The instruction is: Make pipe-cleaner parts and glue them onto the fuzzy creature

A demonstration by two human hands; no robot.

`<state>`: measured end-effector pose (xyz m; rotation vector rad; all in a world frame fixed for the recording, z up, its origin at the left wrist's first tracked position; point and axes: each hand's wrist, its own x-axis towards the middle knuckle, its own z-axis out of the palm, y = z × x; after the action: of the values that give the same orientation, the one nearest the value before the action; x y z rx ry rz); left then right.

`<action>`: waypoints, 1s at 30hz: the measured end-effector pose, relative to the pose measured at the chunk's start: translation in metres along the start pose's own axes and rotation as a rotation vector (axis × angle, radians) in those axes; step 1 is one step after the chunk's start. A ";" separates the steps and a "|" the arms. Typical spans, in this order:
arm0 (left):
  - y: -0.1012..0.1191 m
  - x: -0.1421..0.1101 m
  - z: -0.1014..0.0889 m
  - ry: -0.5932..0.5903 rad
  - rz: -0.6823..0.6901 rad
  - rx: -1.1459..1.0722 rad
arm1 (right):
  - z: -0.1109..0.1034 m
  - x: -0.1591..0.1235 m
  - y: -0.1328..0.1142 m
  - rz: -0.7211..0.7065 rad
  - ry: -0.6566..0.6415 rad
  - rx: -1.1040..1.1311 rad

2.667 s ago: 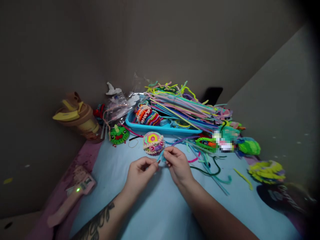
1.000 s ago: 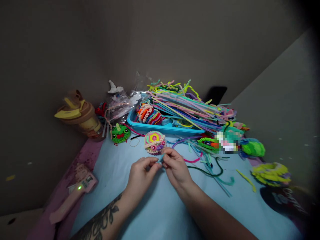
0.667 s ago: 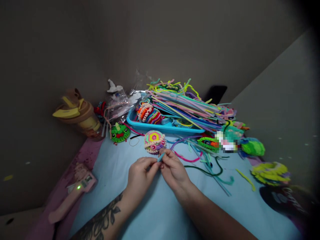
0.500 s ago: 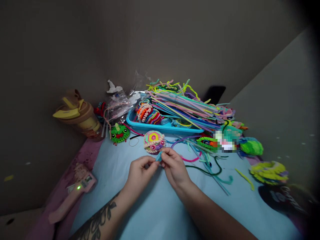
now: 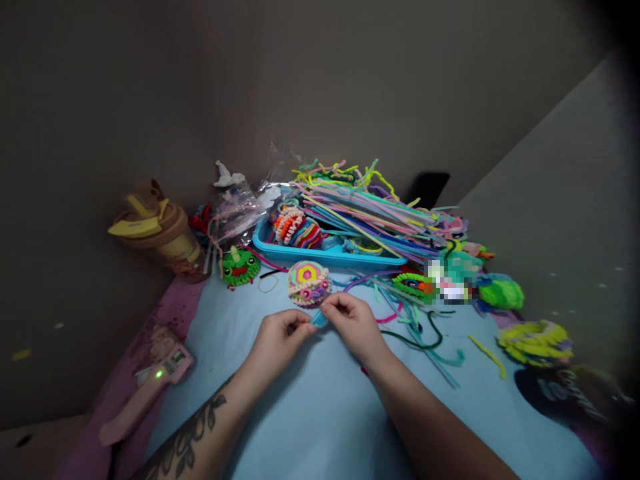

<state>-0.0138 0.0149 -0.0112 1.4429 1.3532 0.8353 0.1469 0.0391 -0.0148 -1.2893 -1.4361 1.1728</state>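
Between my two hands is a small light-blue piece that looks like folded pipe cleaner (image 5: 319, 319). My left hand (image 5: 280, 337) pinches its left end with thumb and index finger. At its upper right end, the thumb and fingertips of my right hand (image 5: 354, 327) are closed on it. Just beyond my fingertips sits a round pipe-cleaner figure (image 5: 309, 283) in pink, yellow and cream, with pink eyes and a purple part. My hands are above the light-blue cloth (image 5: 310, 413), and the fingertips hide part of the blue piece.
A blue tray (image 5: 330, 255) at the back holds many loose pipe cleaners (image 5: 370, 207). A green figure (image 5: 241, 267) and a lidded cup (image 5: 160, 240) stand left, near a pink glue gun (image 5: 150, 390). Loose stems (image 5: 425, 343) and a yellow bundle (image 5: 535, 343) lie right.
My right hand has shifted slightly right and turned, so the fingertips are a little farther apart. More of the light-blue piece shows between them. A small red bit now shows beside my right wrist.
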 end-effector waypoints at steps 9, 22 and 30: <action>0.001 -0.006 -0.002 0.153 0.282 0.465 | -0.011 0.002 -0.006 -0.207 -0.002 -0.292; 0.001 -0.007 0.006 0.163 0.095 0.269 | 0.007 -0.003 0.005 -0.007 0.103 0.178; 0.002 -0.006 0.011 0.175 -0.028 -0.014 | 0.013 -0.008 0.004 0.066 0.125 0.333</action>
<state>-0.0043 0.0070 -0.0118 1.3629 1.4915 0.9690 0.1355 0.0296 -0.0213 -1.1594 -1.0617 1.2886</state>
